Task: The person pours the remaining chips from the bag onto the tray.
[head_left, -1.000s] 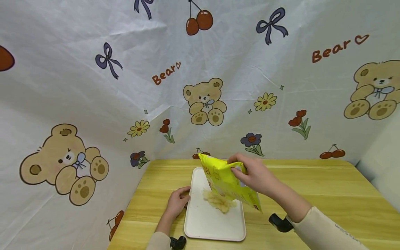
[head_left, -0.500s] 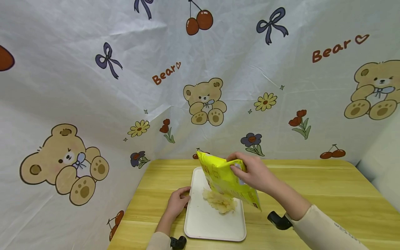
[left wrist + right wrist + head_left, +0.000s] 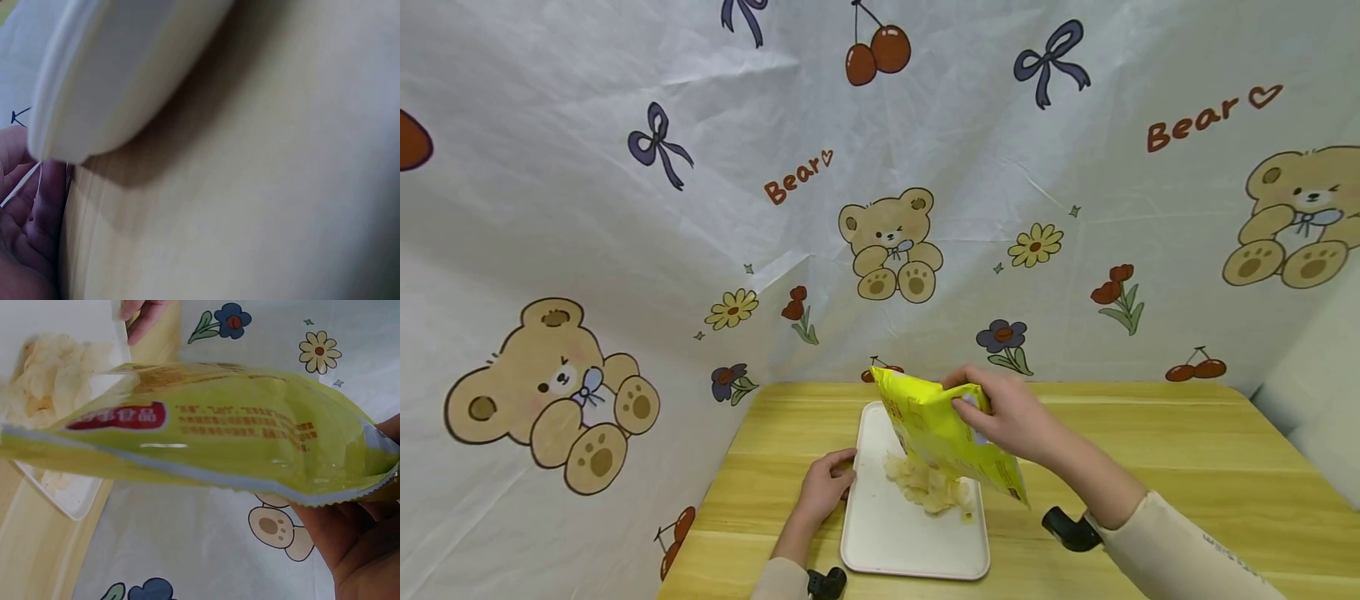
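Observation:
My right hand [image 3: 1009, 418] grips the upper end of a yellow chip bag [image 3: 936, 429], tilted with its lower end over a white tray [image 3: 913, 554]. Thin pale potato chips [image 3: 925, 485] lie in a loose heap on the tray below the bag's lower end, with small crumbs to the right. In the right wrist view, the bag [image 3: 237, 437] spans the picture, with printed text and a red label. My left hand [image 3: 826, 485] holds the tray's left rim; the left wrist view shows its curled fingers [image 3: 47, 206] at the tray's edge [image 3: 94, 112].
The tray stands on a light wooden table [image 3: 1120, 467]. Behind and to the left hangs a white cloth [image 3: 700, 225] printed with bears, flowers and bows. Black camera mounts [image 3: 1071, 530] sit at both wrists.
More chips have come onto the tray, and the heap has grown towards its right side, with a few bits near the right rim. Both hands stay almost where they were.

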Tool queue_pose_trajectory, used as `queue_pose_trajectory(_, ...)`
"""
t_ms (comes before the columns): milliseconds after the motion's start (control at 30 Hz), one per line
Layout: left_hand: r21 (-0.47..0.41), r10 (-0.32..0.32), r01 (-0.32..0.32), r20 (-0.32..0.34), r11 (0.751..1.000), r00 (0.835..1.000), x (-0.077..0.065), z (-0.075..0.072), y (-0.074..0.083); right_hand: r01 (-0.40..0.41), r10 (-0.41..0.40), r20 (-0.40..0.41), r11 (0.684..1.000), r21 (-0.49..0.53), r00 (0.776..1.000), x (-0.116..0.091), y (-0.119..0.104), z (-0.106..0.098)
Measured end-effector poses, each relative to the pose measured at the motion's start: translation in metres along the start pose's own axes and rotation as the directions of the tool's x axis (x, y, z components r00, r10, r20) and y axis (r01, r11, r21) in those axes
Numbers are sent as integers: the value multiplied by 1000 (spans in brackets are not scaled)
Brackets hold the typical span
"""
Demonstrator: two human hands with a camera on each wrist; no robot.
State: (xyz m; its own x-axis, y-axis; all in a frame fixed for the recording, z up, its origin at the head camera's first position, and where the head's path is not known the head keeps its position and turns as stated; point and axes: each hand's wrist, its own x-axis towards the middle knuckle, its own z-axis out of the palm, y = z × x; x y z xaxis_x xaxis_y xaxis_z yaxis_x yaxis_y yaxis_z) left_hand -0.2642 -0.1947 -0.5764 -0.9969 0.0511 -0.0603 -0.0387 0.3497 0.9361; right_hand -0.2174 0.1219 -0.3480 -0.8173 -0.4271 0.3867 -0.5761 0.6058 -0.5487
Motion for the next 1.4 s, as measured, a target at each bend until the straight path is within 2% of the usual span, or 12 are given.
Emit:
queue_pose_trajectory(133, 0, -9, 9, 0, 1000, 1000, 0, 0, 0, -15, 16, -18, 1000, 20, 1000, 0, -2, -1)
queue_pose_trajectory(400, 3, -16, 16, -8, 1000, 1000, -1, -1, -1, 3, -4, -21, 1000, -9, 1000, 0, -1, 3)
queue_pose_trajectory(567, 8, -13, 13, -12, 1000, 1000, -2, -1, -1, 8, -7, 16, 999, -39, 1000, 0, 0, 4)
queue_pose_trajectory(767, 4, -12, 12, -12, 1000, 1000, -2, -1, 0, -26, 26, 7, 1000, -6, 1000, 1, -1, 0)
queue_pose_trajectory(933, -6, -12, 12, -12, 1000, 1000, -2, -1, -1, -25, 25, 27, 1000, -3, 999, 1, -1, 0)
queue_pose_trajectory(1100, -2, -13, 13, -12, 1000, 1000, -2, -1, -1, -19, 19, 14, 1000, -12, 1000, 2, -1, 0)
queue_pose_trajectory(1400, 17, -17, 17, -22, 1000, 1000, -2, 0, 1, -35, 36, 49, 999, -12, 998, 6, -7, -5)
